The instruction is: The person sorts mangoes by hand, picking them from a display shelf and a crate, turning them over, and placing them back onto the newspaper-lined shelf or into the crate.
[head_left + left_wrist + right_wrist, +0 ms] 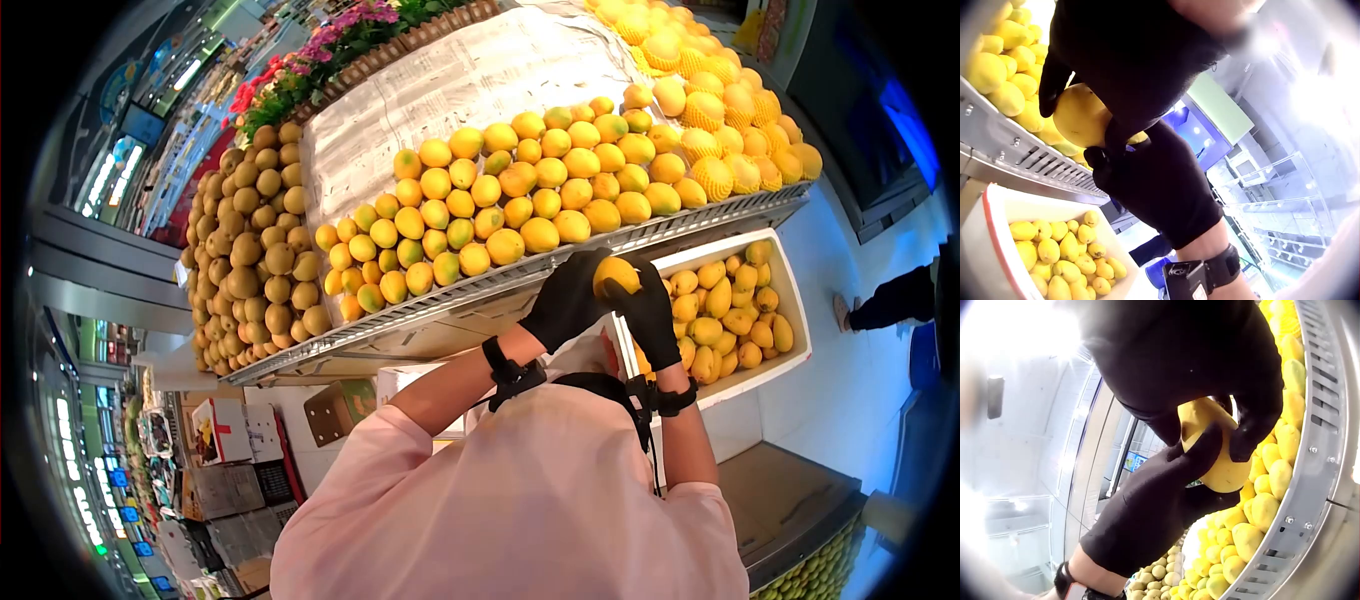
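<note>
A yellow mango is held between two black-gloved hands in front of the display stand's edge. The left hand curls its fingers round one side of it, and the right hand grips the other side. In the left wrist view the mango shows between the fingers of the left hand and the right hand. The right wrist view has the same mango, with the left hand's thumb across it and the right hand over its upper end.
Rows of mangoes lie on the slanted stand behind a grey slotted rail. Brown round fruit is piled at left, net-wrapped fruit at upper right. A white box of mangoes stands right of the hands. A person's leg shows far right.
</note>
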Demonstrator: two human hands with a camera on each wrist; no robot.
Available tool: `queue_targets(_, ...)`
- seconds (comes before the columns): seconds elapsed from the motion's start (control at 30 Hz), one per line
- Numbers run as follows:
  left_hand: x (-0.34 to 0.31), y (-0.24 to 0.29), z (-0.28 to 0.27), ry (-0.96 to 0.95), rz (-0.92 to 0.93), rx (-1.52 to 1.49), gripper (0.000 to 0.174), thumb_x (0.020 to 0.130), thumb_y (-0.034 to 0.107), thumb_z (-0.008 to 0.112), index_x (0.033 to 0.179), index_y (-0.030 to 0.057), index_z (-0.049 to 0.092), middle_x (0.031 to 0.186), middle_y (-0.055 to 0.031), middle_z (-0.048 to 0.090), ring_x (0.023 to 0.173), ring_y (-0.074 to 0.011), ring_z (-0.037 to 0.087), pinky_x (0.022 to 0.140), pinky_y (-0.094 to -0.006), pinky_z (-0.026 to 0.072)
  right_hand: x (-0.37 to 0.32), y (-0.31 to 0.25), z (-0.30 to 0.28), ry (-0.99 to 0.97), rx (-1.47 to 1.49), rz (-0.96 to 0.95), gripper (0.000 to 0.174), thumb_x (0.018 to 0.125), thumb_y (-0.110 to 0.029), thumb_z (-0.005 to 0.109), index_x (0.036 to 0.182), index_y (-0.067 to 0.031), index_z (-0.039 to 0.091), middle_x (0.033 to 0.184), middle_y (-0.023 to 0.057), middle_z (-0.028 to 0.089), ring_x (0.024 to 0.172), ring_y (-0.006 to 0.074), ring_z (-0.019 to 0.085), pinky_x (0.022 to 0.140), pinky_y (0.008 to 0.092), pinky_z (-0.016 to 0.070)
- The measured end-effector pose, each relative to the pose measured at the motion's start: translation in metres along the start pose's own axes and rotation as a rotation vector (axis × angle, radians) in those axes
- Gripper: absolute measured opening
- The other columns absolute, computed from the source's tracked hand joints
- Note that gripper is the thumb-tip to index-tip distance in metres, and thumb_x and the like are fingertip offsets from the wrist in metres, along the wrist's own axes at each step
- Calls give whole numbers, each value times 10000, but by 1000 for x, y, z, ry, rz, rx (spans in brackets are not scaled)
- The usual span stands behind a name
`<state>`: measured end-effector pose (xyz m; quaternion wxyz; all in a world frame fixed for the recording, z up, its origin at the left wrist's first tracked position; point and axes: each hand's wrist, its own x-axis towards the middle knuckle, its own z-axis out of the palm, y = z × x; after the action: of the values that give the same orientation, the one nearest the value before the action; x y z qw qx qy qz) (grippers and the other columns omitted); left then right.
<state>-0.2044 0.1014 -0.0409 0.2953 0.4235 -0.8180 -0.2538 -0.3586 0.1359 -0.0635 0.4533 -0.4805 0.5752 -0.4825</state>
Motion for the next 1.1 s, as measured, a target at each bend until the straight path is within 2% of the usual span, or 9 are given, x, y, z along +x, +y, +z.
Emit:
queue_targets(0.1, -2, -13, -12, -24, -107, -27, 658, 702, 309, 808, 1244, 56, 533, 1157, -171, 609, 1081, -373, 570, 910, -422, 465, -2, -12, 2, -119, 230, 44, 521, 838, -144, 727, 1281, -35, 476, 1051, 124, 630, 828, 164, 641, 655, 262, 524)
queue_targets(0.27, -7, -46, -44, -98, -328, -190, 734, 717, 387, 823, 1274, 30, 504, 1184, -145, 620, 1023, -233, 647, 850, -348, 530, 5, -18, 1, -254, 447, 95, 422, 929, -91, 595, 1327, -53, 457, 1063, 104, 635, 803, 163, 642, 633, 265, 533)
queue_targets(0.43, -21, -89, -97, 31, -413, -259, 720, 717, 301, 846, 1268, 25, 474, 1159, -128, 603, 1015, -200, 627, 849, -339, 530, 17, 11, 2, -195, 363, 187, 364, 929, -164, 593, 1261, -40, 515, 1012, 73, 658, 799, 139, 638, 646, 251, 507)
queue_targets(0.53, -30, -136, -126, 158, -312, -285, 687, 731, 218, 842, 1269, 37, 454, 1194, -94, 552, 1079, -182, 570, 878, -339, 518, 14, 15, 7, -208, 422, 303, 323, 926, -150, 568, 1224, -27, 541, 1037, 78, 666, 799, 148, 643, 668, 262, 520)
queue_targets(0.63, -35, -172, -162, 237, -348, -353, 730, 721, 167, 841, 1325, 55, 446, 1250, -77, 542, 1142, -177, 530, 925, -330, 492, 15, 14, 18, -259, 422, 328, 299, 923, -128, 559, 1203, -24, 553, 1036, 81, 670, 803, 154, 646, 679, 266, 522)
queue_targets(0.73, -34, -193, -203, 260, -311, -397, 709, 712, 193, 843, 1308, 59, 482, 1247, -79, 553, 1159, -189, 528, 973, -333, 455, 24, 8, 36, -269, 418, 355, 250, 936, -133, 555, 1157, -18, 573, 1004, 88, 669, 802, 164, 656, 685, 260, 526)
queue_targets(0.87, -28, -241, -251, 298, -219, -289, 684, 705, 169, 840, 1285, 75, 489, 1201, -50, 572, 1107, -169, 546, 953, -330, 465, 37, -6, 68, -272, 353, 287, 243, 943, -152, 559, 1143, -15, 579, 957, 93, 663, 817, 169, 672, 679, 272, 535)
queue_targets(1.03, -8, -301, -309, 295, -245, -200, 615, 689, 106, 813, 1228, 97, 518, 1136, -36, 589, 1061, -149, 545, 944, -308, 458, 54, -19, 98, -307, 312, 311, 317, 964, -170, 519, 1231, -3, 543, 1067, 120, 676, 881, 196, 683, 721, 287, 543)
queue_targets(1.1, -1, -315, -324, 261, -326, -113, 593, 679, 98, 806, 1206, 105, 534, 1109, -41, 602, 1042, -154, 558, 942, -311, 459, 55, -24, 110, -282, 282, 313, 315, 954, -181, 533, 1214, -4, 558, 1039, 112, 677, 875, 189, 681, 712, 287, 543)
